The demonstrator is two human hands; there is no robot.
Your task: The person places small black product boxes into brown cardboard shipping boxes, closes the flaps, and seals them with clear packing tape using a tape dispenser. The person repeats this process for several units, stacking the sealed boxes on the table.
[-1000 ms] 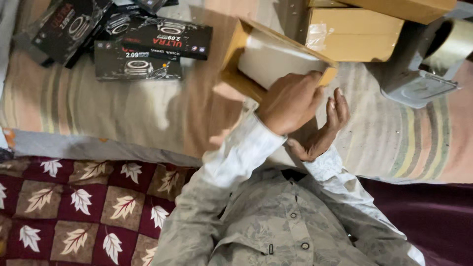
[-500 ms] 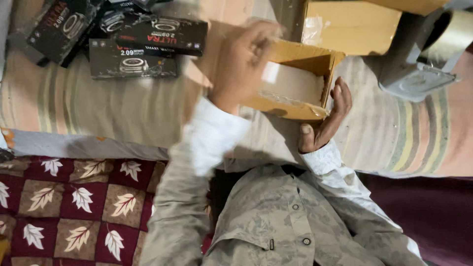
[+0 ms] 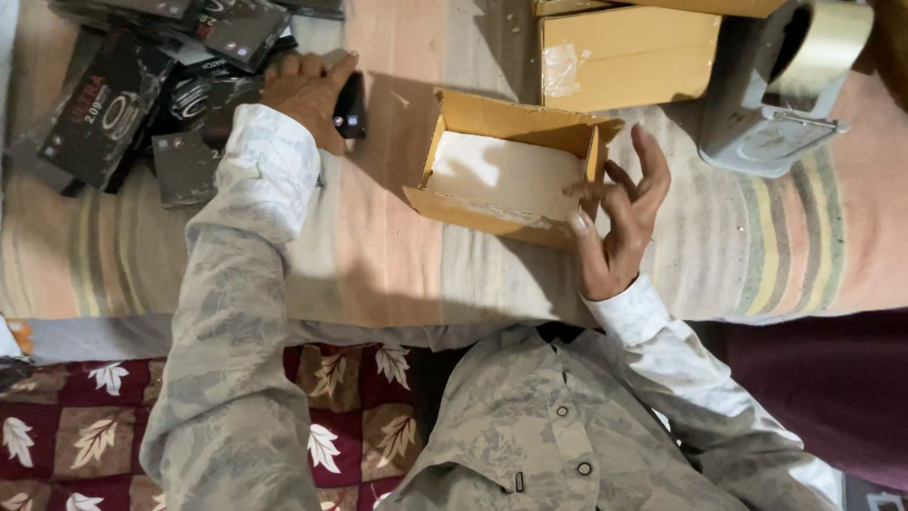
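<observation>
A striped bed cover (image 3: 397,274) carries everything, with a leaf-patterned red rug (image 3: 85,426) beside it. Packing is, by my judgement, at the fetching stage: the open cardboard box (image 3: 506,170) lies mid-bed, steadied by the right hand (image 3: 619,222) with loosely spread fingers, while the left hand (image 3: 307,95) closes on a small black packet (image 3: 350,104) from the pile of black packets (image 3: 142,95). Seating that packet calls for a level carry.

The black packet (image 3: 350,104) is largely covered by the left hand (image 3: 307,95) — its shape cannot be told — while the tape dispenser (image 3: 785,85) and upper cardboard box (image 3: 629,57) are cut off at the top edge.
</observation>
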